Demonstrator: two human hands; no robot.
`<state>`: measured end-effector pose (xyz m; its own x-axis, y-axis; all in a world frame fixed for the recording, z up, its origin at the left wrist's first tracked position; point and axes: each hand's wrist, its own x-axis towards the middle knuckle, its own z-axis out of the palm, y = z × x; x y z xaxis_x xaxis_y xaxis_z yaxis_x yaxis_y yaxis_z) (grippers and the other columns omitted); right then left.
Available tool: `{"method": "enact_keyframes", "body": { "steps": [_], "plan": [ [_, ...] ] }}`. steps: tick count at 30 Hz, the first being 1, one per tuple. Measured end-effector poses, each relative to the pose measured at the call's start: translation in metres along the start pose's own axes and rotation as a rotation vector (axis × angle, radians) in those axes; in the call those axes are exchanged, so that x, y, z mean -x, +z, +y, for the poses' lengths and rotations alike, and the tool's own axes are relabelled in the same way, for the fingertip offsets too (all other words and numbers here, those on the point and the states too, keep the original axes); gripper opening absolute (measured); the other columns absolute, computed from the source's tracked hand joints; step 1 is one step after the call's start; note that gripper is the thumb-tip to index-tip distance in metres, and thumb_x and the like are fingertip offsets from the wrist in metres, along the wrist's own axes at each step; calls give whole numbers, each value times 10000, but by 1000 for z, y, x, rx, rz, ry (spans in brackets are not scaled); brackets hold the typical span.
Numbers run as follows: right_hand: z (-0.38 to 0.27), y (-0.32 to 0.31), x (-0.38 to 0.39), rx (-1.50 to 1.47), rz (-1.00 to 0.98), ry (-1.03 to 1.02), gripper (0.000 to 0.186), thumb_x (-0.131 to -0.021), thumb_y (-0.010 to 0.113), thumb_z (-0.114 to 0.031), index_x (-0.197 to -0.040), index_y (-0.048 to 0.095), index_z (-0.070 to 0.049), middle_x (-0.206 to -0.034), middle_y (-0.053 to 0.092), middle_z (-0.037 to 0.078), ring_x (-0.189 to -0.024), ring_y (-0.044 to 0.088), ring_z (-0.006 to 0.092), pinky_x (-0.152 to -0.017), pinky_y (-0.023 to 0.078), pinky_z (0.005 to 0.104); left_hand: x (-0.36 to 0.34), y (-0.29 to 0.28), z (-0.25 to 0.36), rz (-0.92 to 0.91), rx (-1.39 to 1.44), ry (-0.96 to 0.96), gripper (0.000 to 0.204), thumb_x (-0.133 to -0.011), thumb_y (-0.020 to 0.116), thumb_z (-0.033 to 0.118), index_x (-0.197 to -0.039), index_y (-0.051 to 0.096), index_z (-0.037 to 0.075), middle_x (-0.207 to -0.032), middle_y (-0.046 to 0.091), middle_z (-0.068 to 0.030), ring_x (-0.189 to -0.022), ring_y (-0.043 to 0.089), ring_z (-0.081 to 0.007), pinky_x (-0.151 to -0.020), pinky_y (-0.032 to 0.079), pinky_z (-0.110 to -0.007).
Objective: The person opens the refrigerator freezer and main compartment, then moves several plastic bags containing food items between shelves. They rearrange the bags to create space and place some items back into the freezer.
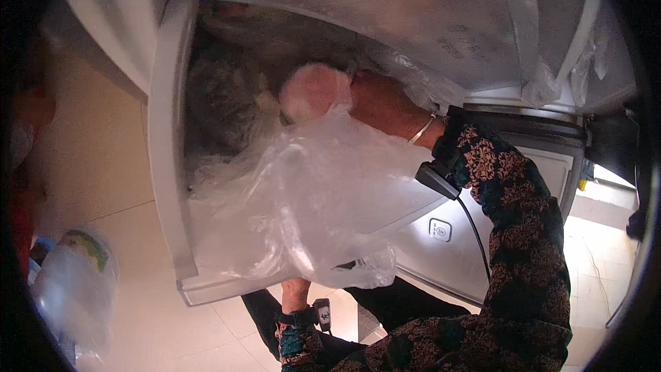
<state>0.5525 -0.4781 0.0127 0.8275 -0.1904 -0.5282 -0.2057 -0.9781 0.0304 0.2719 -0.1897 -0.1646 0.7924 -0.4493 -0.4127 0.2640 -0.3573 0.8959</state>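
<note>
An open pale freezer drawer (167,165) holds a clear plastic bag (296,186) and dark, frosted contents (220,110). My right hand (382,100) reaches into the drawer and is on a round, frosty pink item (313,89) at the bag's upper edge; its fingertips are hidden. My left hand (296,291) comes up from below under the drawer's front, where the bag and drawer hide its fingers. Only its lower part and wrist show.
Another frosted drawer (434,7) hangs above. An open door panel (475,255) lies behind my right forearm. On the tiled floor (117,151), at the left, are plastic-wrapped goods (72,296) and red items (31,117).
</note>
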Motion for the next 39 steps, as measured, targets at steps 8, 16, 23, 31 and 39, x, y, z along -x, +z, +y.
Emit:
{"method": "enact_keyframes", "body": {
  "steps": [8, 16, 23, 31, 39],
  "plan": [
    [37, 12, -6, 75, 244, -276, 261, -910, 617, -289, -973, 727, -61, -1026, 708, 200, -914, 677, 382, -809, 549, 430, -1, 10, -21, 77, -32, 21, 435, -916, 644, 229, -1303, 588, 40, -1277, 614, -193, -1187, 567, -385, -1017, 443, -505],
    [12, 25, -28, 397, 193, -386, 336, -880, 622, -412, -863, 763, -108, -889, 722, 177, -867, 700, 367, -812, 569, 445, -12, 7, -29, 114, -124, 27, 391, -916, 669, 177, -1263, 600, 10, -1241, 631, -219, -1157, 581, -419, -992, 454, -501],
    [25, 9, 38, -110, 153, -222, 404, -817, 744, -208, -1193, 639, -106, -1295, 553, 177, -1220, 552, 334, -981, 489, 416, -18, 21, -37, 113, -263, 40, 357, -890, 700, 108, -1212, 613, -18, -1183, 653, -243, -1120, 596, -447, -979, 464, -489],
    [76, 8, 79, 370, -297, -410, 261, -847, 632, -156, -1107, 650, -139, -1425, 399, 129, -1330, 387, 346, -949, 434, 575, -28, 13, 5, 177, -144, 39, 257, -853, 718, 110, -1074, 684, -16, -1038, 699, -223, -971, 658, -422, -871, 517, -468],
    [96, 17, 56, 714, -76, -206, 290, -884, 582, -180, -1141, 708, -133, -1373, 518, 81, -1285, 471, 313, -957, 459, 493, -16, 18, 4, 289, -319, 158, 226, -882, 700, 187, -806, 646, -19, -700, 642, -209, -626, 656, -371, -581, 497, -440]
  ]
}}
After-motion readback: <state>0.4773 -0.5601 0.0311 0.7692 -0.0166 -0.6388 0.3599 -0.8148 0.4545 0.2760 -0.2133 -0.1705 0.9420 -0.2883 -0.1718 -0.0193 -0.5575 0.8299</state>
